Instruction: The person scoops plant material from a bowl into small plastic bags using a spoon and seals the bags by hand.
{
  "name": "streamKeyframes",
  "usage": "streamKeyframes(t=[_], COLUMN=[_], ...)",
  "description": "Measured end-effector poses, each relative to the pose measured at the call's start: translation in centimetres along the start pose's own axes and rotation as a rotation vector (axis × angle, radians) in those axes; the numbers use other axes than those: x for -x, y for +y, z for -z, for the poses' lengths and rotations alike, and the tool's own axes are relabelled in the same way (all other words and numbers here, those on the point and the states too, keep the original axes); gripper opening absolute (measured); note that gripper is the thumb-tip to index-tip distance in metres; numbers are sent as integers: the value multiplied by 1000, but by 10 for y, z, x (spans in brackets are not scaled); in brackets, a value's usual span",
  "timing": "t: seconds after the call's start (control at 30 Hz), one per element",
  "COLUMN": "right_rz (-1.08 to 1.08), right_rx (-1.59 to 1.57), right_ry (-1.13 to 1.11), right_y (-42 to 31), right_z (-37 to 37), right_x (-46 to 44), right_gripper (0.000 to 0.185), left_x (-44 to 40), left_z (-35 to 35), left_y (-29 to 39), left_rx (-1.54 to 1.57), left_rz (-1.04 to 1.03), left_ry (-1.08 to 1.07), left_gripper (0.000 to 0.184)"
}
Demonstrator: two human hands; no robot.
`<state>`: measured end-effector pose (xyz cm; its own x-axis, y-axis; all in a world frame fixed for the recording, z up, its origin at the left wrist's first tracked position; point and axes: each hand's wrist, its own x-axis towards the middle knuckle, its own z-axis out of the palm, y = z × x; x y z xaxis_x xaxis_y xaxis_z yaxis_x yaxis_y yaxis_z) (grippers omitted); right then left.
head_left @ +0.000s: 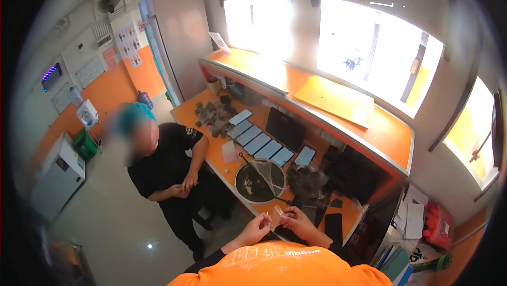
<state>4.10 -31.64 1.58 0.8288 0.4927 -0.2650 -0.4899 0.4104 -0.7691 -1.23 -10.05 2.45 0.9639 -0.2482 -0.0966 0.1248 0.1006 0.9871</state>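
Observation:
Close to my body, at the desk's front edge, both hands are raised around a small, flat, see-through piece (275, 216) that looks like a plastic bag or film. My right hand (297, 223) pinches its right side. My left hand (257, 227) has its fingers pinched together at the left side; the exact contact is too small to see. Just beyond them lies a round tray (244, 192) with small pale bits and a net-like tangle in it. A dark phone (334, 228) rests to the right of my right hand.
Several phones (257, 144) lie in a row on the orange desk (215, 146). Dark loose pieces (211, 113) are heaped at the far left, others (308, 184) beyond my hands. A black laptop (285, 126) stands behind. A person in black (169, 151) stands at the left.

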Motion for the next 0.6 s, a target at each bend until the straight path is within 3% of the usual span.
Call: streamKeyframes(t=[0.13, 0.3, 0.4, 0.5, 0.6], right_rz=[-187, -80, -11, 206, 347], right_rx=[43, 359, 689, 957, 1112], right_ry=[-31, -7, 7, -16, -124], right_y=[5, 2, 4, 10, -1], right_z=[10, 4, -2, -10, -27], right_x=[-2, 0, -2, -3, 4], right_gripper=[17, 17, 19, 19, 19], left_x=[1, 2, 7, -1, -3], left_z=[6, 20, 10, 7, -3], left_y=[1, -25, -18, -13, -11], left_rx=[-79, -522, -998, -362, -215], left_rz=[-3, 37, -205, 76, 153], left_ry=[122, 302, 476, 144, 29], left_gripper=[11, 18, 25, 29, 28])
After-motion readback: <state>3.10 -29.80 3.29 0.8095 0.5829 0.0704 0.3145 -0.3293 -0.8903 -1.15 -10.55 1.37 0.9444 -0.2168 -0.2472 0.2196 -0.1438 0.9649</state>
